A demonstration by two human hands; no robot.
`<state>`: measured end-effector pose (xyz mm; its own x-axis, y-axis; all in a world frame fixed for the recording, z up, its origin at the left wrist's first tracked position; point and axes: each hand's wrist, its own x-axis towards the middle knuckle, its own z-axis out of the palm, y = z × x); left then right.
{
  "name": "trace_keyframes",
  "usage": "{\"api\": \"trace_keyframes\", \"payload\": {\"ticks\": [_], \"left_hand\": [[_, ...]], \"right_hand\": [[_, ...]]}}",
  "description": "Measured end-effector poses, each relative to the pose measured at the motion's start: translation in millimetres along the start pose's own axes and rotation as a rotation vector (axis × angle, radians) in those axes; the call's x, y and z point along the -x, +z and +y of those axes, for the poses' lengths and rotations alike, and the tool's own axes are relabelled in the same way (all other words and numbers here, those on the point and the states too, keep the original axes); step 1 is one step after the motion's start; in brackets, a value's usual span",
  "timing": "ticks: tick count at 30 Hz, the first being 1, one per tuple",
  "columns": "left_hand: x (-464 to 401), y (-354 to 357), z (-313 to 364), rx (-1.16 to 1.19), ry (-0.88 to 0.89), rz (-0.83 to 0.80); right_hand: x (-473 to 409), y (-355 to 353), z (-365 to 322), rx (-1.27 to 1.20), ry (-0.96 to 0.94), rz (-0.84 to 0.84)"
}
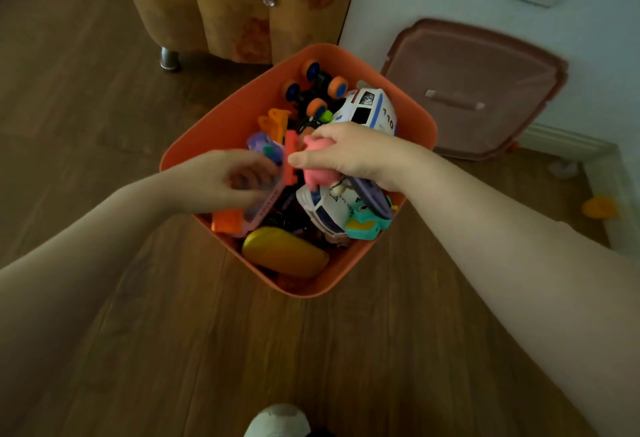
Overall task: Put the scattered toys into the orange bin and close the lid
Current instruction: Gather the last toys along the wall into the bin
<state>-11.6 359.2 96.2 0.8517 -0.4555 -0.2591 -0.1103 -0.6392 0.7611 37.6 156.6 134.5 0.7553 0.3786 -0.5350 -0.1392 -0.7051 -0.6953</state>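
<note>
Over the bin: we have both hands above the orange bin (412, 114), which stands on the wooden floor (173, 332) and is piled nearly to the rim with toys
Done so far: most of the toys look stowed; a wheeled truck (313, 86), a white police car (370, 112) and a yellow oval toy (284, 251) lie inside
Left to do: a small yellow toy (599, 207) sits on the floor well apart by the skirting; the lid (474, 90) leans on the wall, off the bin; we judge the task late but unfinished
Right hand: our right hand (356, 152) curls round a pink toy (317, 162), palm down, just above the pile
Left hand: our left hand (221, 180) grasps a purple toy (266, 152), fingers curled, at the bin's left edge
</note>
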Motion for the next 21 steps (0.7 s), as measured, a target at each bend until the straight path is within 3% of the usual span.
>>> {"api": "trace_keyframes", "payload": {"ticks": [3, 6, 8, 10, 13, 16, 19, 21], "left_hand": [[4, -6, -10, 0.015, -0.003, 0.315], [2, -6, -14, 0.051, -0.028, 0.506], [2, -1, -11, 0.101, -0.008, 0.525], [-1, 6, -11, 0.039, -0.019, 0.393], [-2, 15, -13, -0.097, -0.012, 0.256], [0, 19, -12, -0.089, 0.031, 0.321], [-2, 21, -13, -0.15, 0.084, 0.508], [-7, 23, -9, -0.196, 0.088, 0.531]], "right_hand": [[-11, 14, -11, 0.41, -0.037, 0.136], [-23, 29, -18, 0.384, 0.006, 0.158], [-26, 43, -16, 0.323, -0.007, 0.133], [-23, 58, -9, 0.385, -0.07, 0.124], [-16, 63, 10, 0.669, -0.182, 0.174], [-10, 56, 27, 1.029, -0.334, 0.282], [-13, 56, 29, 0.96, -0.437, 0.17], [-16, 50, 32, 0.981, -0.408, 0.139]]}}
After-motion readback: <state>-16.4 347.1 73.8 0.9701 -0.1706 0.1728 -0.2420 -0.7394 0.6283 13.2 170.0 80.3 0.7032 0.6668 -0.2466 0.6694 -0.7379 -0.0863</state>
